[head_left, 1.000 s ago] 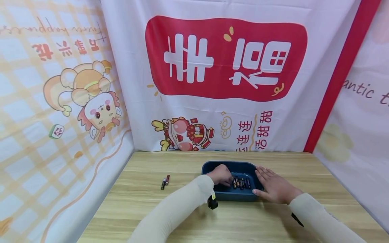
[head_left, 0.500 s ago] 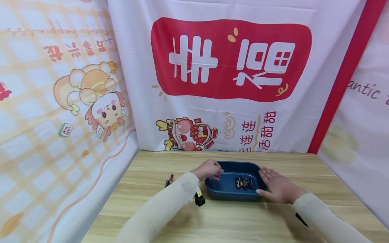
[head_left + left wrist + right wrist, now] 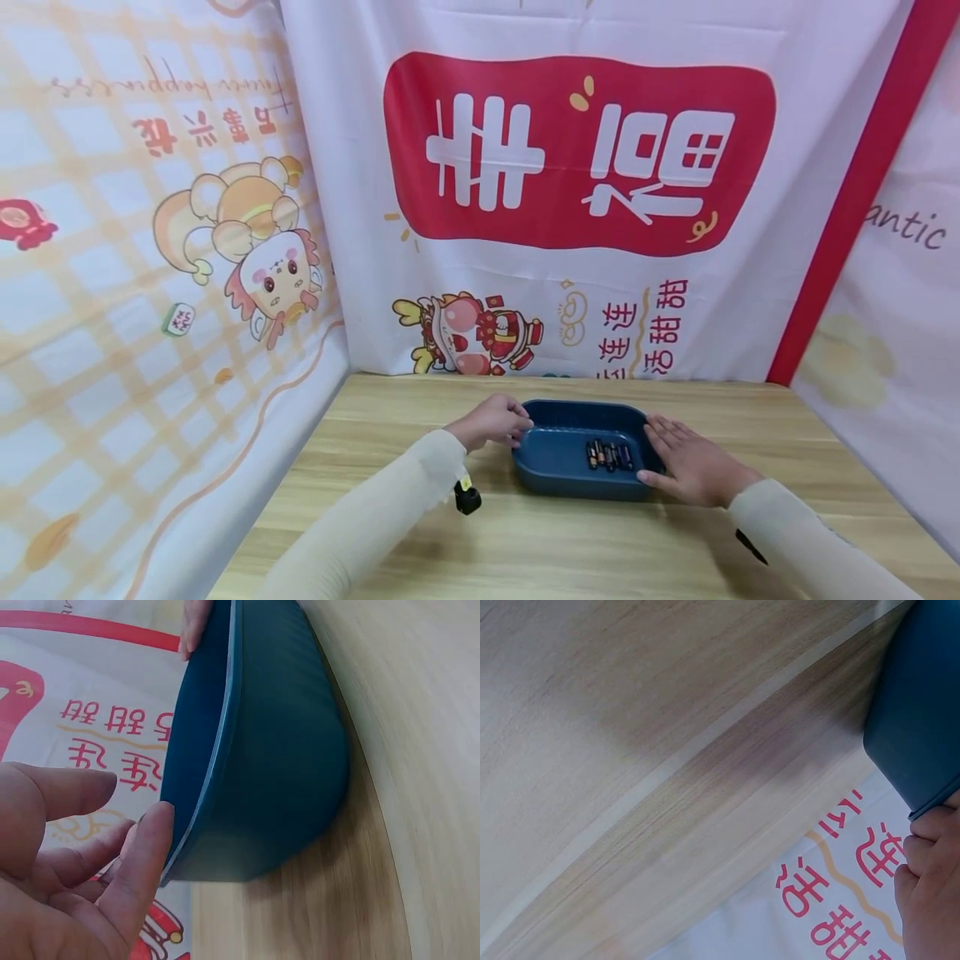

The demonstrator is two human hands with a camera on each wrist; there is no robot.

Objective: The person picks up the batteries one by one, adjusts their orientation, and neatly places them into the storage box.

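Note:
A dark blue rectangular box (image 3: 581,485) stands on the table, with several batteries (image 3: 609,455) lying side by side in its right half. My left hand (image 3: 495,419) is at the box's left end. In the left wrist view, the left hand (image 3: 82,877) has its thumb apart from its loosely bent fingers and holds nothing; a fingertip overlaps the rim, and I cannot tell if it touches. My right hand (image 3: 693,467) rests on the right rim with fingers extended. The right wrist view shows the right hand (image 3: 937,877) over the rim, fingertips hidden.
The wood-grain table (image 3: 570,550) reaches back to a printed cloth (image 3: 360,250). Another patterned cloth (image 3: 112,375) hangs along the left side. A black wrist camera (image 3: 467,497) hangs under my left sleeve.
My left hand has come out of the box and moved left to its end. The loose batteries left of the box have become hidden behind my left arm. My right hand stays on the rim.

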